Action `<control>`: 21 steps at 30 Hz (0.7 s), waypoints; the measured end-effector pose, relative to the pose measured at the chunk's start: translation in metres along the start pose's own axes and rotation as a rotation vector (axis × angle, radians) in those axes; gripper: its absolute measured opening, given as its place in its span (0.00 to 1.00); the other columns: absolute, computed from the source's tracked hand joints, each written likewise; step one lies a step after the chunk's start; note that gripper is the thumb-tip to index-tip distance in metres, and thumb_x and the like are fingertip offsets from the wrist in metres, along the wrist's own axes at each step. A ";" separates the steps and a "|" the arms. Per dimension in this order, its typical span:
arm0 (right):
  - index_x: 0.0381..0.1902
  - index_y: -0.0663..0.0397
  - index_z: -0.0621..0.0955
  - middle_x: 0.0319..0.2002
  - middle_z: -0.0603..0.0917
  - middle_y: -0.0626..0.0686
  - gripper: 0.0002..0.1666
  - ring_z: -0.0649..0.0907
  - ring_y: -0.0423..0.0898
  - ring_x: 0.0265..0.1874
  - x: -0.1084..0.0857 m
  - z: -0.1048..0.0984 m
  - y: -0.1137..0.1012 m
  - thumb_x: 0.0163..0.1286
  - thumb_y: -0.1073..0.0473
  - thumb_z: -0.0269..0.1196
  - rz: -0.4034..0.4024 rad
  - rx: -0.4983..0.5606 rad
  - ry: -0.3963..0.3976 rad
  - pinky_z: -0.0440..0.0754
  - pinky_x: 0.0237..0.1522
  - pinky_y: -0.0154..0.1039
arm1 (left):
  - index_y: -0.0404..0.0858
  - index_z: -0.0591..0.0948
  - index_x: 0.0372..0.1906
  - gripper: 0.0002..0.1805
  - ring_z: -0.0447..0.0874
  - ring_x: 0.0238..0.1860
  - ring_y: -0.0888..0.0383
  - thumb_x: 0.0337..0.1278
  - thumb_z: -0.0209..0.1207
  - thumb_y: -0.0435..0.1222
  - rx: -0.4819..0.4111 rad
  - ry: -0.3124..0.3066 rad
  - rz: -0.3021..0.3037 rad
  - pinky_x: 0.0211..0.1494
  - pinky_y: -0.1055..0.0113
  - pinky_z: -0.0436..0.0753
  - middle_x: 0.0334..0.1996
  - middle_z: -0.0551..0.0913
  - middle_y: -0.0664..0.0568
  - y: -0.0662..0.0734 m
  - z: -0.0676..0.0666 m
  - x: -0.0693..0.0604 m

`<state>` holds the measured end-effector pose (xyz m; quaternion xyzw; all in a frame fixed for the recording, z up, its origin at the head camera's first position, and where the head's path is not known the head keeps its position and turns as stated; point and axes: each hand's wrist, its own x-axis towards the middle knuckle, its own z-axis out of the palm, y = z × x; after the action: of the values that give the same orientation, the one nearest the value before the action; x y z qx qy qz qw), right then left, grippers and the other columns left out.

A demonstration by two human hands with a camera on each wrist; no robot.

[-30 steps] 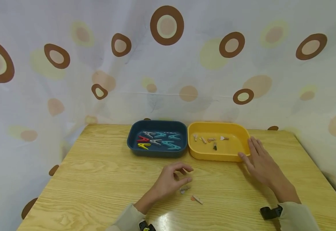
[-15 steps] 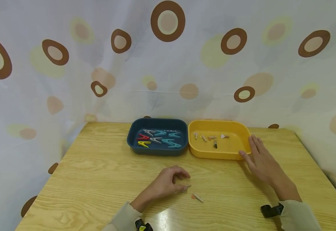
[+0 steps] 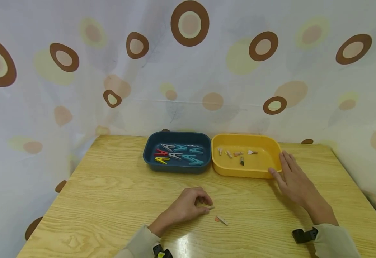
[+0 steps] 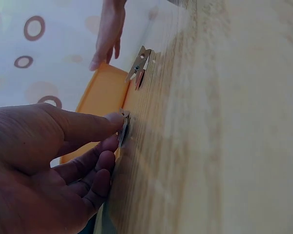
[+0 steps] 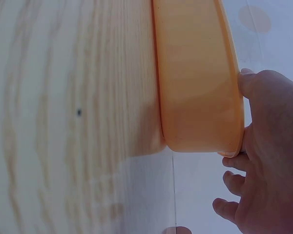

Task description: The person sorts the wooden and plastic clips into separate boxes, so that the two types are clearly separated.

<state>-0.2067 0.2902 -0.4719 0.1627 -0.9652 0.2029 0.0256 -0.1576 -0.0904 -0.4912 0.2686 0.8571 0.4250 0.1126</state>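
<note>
In the head view my left hand [image 3: 189,205] is low over the table, its thumb and index finger pinching a small wooden clothespin [image 3: 211,207]. The left wrist view shows that clothespin [image 4: 123,127] between the fingertips, right at the tabletop. A second mini clothespin [image 3: 221,220] with an orange decoration lies just nearer to me. My right hand [image 3: 296,182] rests against the right front corner of the yellow tray [image 3: 244,173], fingers fairly straight along its side and thumb at the front rim. Several small clothespins [image 3: 229,154] lie inside this tray.
Left of the yellow tray, touching it, stands a dark blue tray [image 3: 175,167] with several larger plastic clothespins [image 3: 175,155] in red, yellow, white and teal. Both trays stand near the far edge of the wooden table [image 3: 110,200], before a patterned curtain [image 3: 162,79].
My left hand has lowered slightly and its thumb and index finger have come together on the nearer-to-hand clothespin. The right hand stays on the yellow tray.
</note>
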 end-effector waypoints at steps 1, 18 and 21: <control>0.80 0.71 0.40 0.80 0.39 0.72 0.48 0.38 0.68 0.79 -0.001 0.000 0.000 0.85 0.41 0.44 0.002 0.001 0.002 0.39 0.76 0.65 | 0.42 0.89 0.38 0.07 0.78 0.36 0.67 0.56 0.73 0.29 0.004 -0.002 0.009 0.42 0.74 0.78 0.33 0.83 0.60 0.001 0.000 0.000; 0.80 0.71 0.41 0.80 0.41 0.73 0.49 0.39 0.67 0.79 0.000 0.000 -0.001 0.85 0.41 0.44 0.008 -0.003 0.007 0.41 0.76 0.65 | 0.46 0.89 0.36 0.05 0.80 0.37 0.70 0.60 0.71 0.32 0.007 -0.031 0.048 0.47 0.73 0.79 0.33 0.84 0.65 0.001 0.001 -0.003; 0.80 0.71 0.40 0.80 0.40 0.73 0.49 0.39 0.67 0.79 -0.002 0.001 0.000 0.85 0.40 0.44 0.012 -0.002 0.005 0.41 0.76 0.65 | 0.43 0.89 0.36 0.04 0.81 0.36 0.70 0.60 0.70 0.31 -0.058 -0.059 0.038 0.46 0.73 0.81 0.34 0.86 0.60 0.001 0.001 -0.002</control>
<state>-0.2051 0.2900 -0.4732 0.1565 -0.9663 0.2024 0.0270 -0.1549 -0.0907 -0.4917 0.2938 0.8354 0.4438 0.1374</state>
